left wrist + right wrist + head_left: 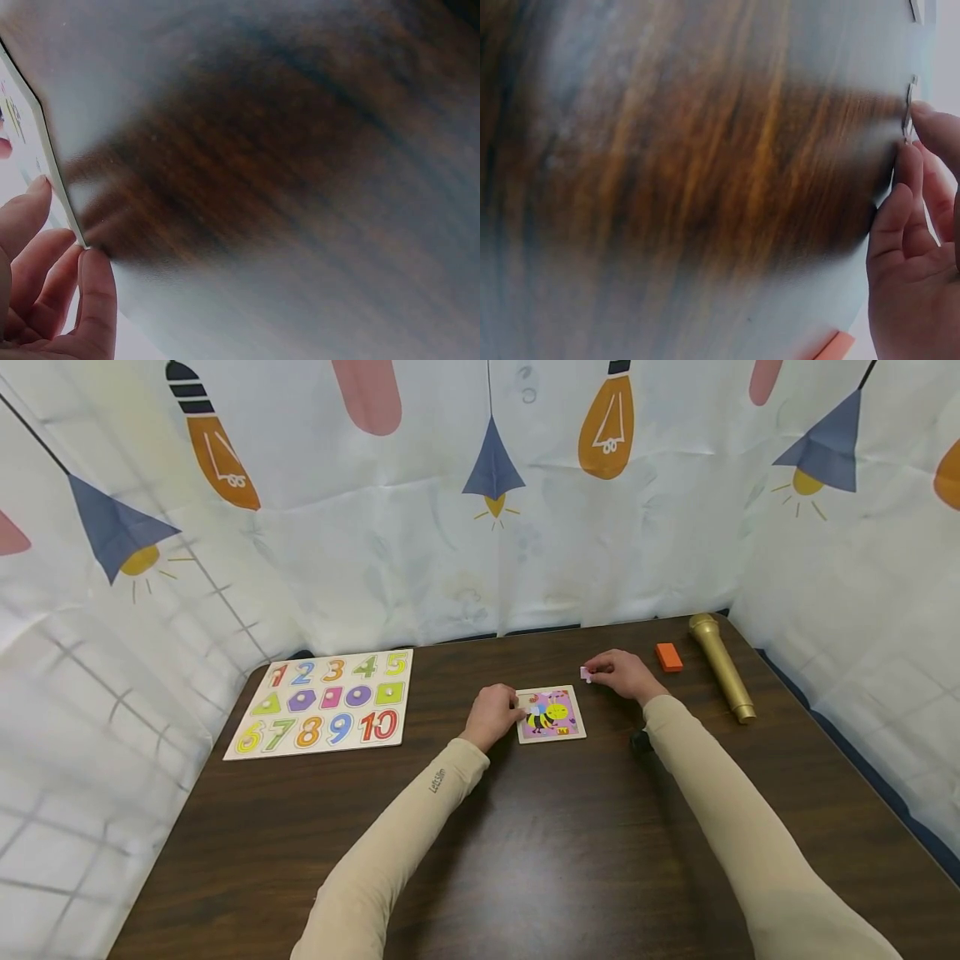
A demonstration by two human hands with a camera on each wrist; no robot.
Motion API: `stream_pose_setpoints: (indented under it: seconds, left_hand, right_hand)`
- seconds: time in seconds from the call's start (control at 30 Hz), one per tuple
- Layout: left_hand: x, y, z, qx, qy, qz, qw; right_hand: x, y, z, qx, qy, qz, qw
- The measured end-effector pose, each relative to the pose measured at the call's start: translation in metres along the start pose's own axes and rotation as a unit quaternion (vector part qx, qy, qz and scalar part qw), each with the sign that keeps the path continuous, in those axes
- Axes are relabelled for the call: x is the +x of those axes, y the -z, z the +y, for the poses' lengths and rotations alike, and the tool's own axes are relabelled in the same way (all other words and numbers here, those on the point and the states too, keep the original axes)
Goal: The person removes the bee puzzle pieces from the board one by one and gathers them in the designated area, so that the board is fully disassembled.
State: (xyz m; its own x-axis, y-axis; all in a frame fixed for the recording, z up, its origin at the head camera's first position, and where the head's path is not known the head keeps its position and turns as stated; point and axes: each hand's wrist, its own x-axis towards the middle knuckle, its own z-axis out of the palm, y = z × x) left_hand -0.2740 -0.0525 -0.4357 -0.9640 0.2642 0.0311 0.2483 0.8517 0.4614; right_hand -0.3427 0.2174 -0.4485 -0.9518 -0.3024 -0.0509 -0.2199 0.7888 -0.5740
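A small square bee jigsaw puzzle with a pale frame lies near the middle of the table in the head view. My left hand grips its left edge. The left wrist view shows the thumb on top of the board and the fingers along its edge. To the right of the puzzle, my right hand pinches a small pink jigsaw piece between thumb and fingers. Seen edge-on in the right wrist view, that piece is thin, held apart from the puzzle.
On the left of the dark wooden table lies a number and shape board. An orange block and a gold microphone lie at the back right. A small dark object shows beside the right wrist. A patterned curtain hangs behind.
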Motion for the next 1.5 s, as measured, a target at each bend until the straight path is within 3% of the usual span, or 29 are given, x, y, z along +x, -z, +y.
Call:
stream_pose_setpoints:
  seconds: [0.9,1.1,1.37,1.5]
  left_hand:
    - [0.002,-0.003,-0.001,-0.005,0.009,-0.002,0.9999]
    - [0.002,-0.003,-0.002,0.006,0.006,-0.006,0.9999]
    - [0.002,-0.002,-0.002,0.025,-0.007,-0.011,0.9996]
    - [0.002,-0.001,-0.003,0.041,-0.023,-0.014,0.9988]
  right_hand:
    - [0.001,0.000,-0.005,-0.011,0.018,-0.003,0.9998]
    - [0.000,-0.006,-0.020,0.007,0.030,-0.004,0.9995]
    - [-0.006,-0.028,-0.053,0.003,0.097,-0.064,0.9932]
    - [-0.007,-0.038,-0.062,0.013,0.106,-0.073,0.9916]
